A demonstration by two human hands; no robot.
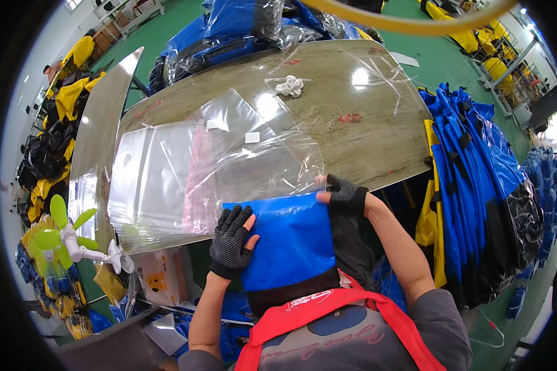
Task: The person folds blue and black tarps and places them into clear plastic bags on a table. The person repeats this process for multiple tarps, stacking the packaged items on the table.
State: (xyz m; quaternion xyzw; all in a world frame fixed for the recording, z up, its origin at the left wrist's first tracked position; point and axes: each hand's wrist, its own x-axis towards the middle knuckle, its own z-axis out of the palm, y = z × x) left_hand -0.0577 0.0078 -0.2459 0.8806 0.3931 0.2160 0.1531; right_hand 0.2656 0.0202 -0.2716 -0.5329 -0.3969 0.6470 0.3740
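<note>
A blue bag (291,238) with a black lower band lies against my front at the table's near edge, its top edge meeting a clear plastic bag (272,167). My left hand (232,241), in a black dotted glove with bare thumb and index tips, rests flat on the blue bag's left side, fingers apart. At its upper right corner, my right hand (345,195), gloved alike, pinches the clear plastic's edge between thumb and finger. A stack of clear plastic bags (151,179) with a pinkish edge lies to the left on the wood-patterned table (377,142).
A crumpled white bundle (289,86) and loose clear strips (387,80) lie on the table. Blue bags in plastic (229,37) are heaped beyond it. Folded blue bags (470,179) hang at the right. A small green-bladed fan (71,238) is fixed at the left.
</note>
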